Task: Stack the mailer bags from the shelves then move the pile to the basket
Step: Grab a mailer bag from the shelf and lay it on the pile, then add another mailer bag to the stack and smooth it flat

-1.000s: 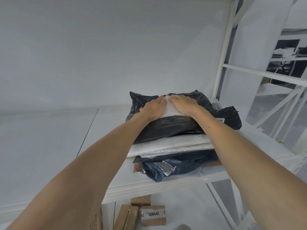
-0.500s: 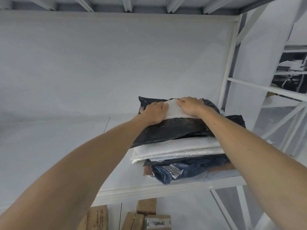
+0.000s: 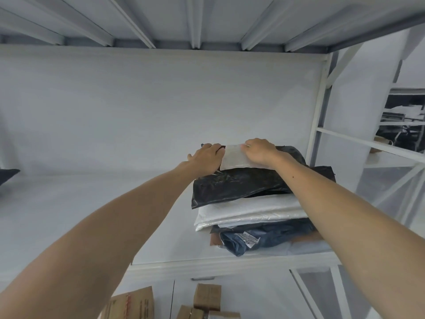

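On the right end of the white shelf (image 3: pixel 161 226), close to its front edge, the pile (image 3: pixel 247 215) of mailer bags lay stacked and had not yet left the rack. A small white mailer (image 3: pixel 233 157) formed the top layer, lying flat on a crinkled black mailer (image 3: pixel 239 185); beneath came folded white mailers (image 3: pixel 264 207), then a dark blue mailer (image 3: pixel 271 234) bearing a printed label (image 3: pixel 249 239), and a brown parcel (image 3: pixel 215 239) showed at the lower left corner of the stack. The right hand (image 3: pixel 258 151) grasped the small white mailer at its far right corner, fingers curled over the edge. The left hand (image 3: pixel 208 157) lay on the black mailer with its fingertips against the left edge of the small white mailer; whether it gripped either bag could not be told. Both forearms reached up from the lower corners of the view. A white upright post (image 3: pixel 316 116) stood just right of the pile, and the ribbed underside of the upper shelf (image 3: pixel 195 19) spanned the top. At the far left edge a dark bag (image 3: pixel 7 177) lay on the same shelf, well apart. Cardboard boxes (image 3: pixel 207 295) sat below.
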